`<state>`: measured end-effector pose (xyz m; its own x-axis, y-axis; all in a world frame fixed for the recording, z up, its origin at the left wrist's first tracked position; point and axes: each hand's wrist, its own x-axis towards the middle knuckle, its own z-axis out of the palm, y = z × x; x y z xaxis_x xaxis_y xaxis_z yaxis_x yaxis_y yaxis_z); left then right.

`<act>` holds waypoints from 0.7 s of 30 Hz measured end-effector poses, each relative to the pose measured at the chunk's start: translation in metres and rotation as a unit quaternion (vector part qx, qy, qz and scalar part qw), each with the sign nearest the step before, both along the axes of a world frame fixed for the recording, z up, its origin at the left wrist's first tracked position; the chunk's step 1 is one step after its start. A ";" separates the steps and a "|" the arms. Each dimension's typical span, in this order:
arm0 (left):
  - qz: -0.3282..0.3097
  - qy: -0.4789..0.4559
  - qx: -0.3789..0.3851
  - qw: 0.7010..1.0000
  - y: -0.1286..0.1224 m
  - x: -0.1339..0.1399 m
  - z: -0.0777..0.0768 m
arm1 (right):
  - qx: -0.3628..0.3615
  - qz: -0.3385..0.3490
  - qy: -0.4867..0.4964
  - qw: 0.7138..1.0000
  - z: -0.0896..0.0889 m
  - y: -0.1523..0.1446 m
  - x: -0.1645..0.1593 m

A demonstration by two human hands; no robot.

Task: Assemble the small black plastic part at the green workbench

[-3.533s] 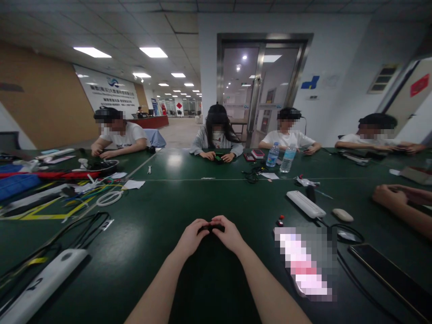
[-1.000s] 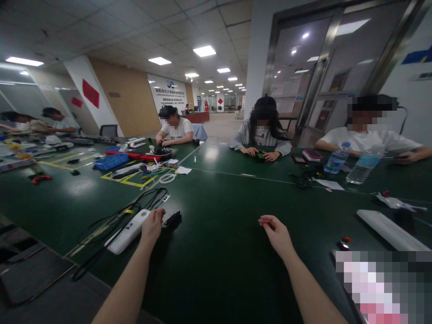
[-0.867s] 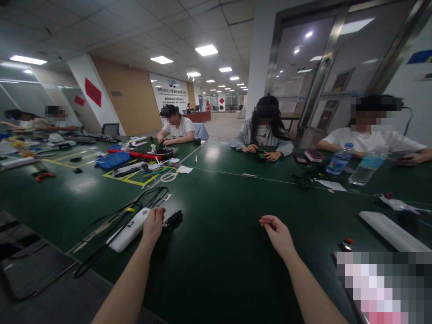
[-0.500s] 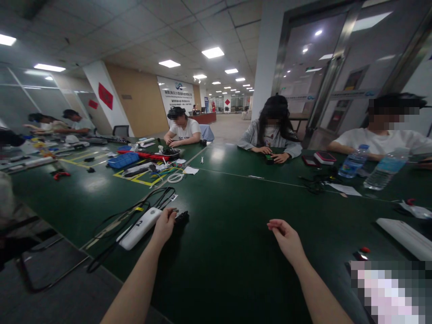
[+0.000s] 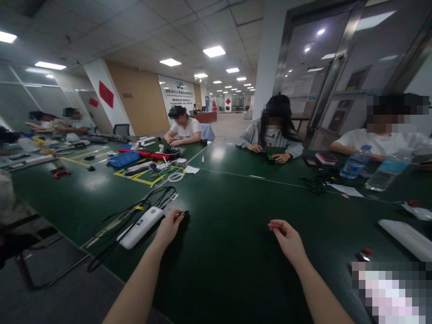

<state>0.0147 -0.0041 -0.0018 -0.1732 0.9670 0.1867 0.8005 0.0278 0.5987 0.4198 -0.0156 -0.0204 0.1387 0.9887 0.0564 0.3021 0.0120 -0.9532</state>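
Note:
My left hand (image 5: 170, 226) is closed at the fingertips on a small black object (image 5: 185, 214) at the table's left middle. The fingers cover part of it, so its kind is unclear. Just left of that hand lies a white power bank-like block (image 5: 141, 228) marked "2", with black cables (image 5: 157, 198) looped behind it. Over the bare green tabletop (image 5: 222, 252), well apart on the right, my right hand (image 5: 286, 237) has its thumb and fingers pressed together. Nothing shows between them.
Across the table sit several people. A blue basket (image 5: 123, 159), a coiled white cable (image 5: 176, 177) and tools lie at the far left. Water bottles (image 5: 354, 163), black cables (image 5: 315, 184) and a long white block (image 5: 405, 238) are on the right.
My left hand has moved slightly right, and its fingertips now reach over the black object that lay beside them. My right hand has stayed nearly still.

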 end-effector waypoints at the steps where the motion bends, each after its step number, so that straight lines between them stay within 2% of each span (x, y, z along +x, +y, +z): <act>1: -0.002 0.001 0.001 1.000 -0.001 0.000 0.001 | -0.004 -0.002 -0.001 1.000 0.000 0.000 0.000; 11: 0.000 0.113 0.001 0.994 0.000 -0.001 0.008 | -0.018 -0.009 -0.004 1.000 0.009 -0.005 -0.002; 21: 0.020 0.098 -0.006 0.995 0.001 0.004 0.002 | -0.017 -0.010 0.008 1.000 0.011 -0.007 -0.003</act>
<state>0.0186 -0.0036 0.0007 -0.1734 0.9622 0.2100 0.8999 0.0681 0.4307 0.4171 -0.0224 -0.0092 0.1600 0.9869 0.0199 0.2872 -0.0272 -0.9575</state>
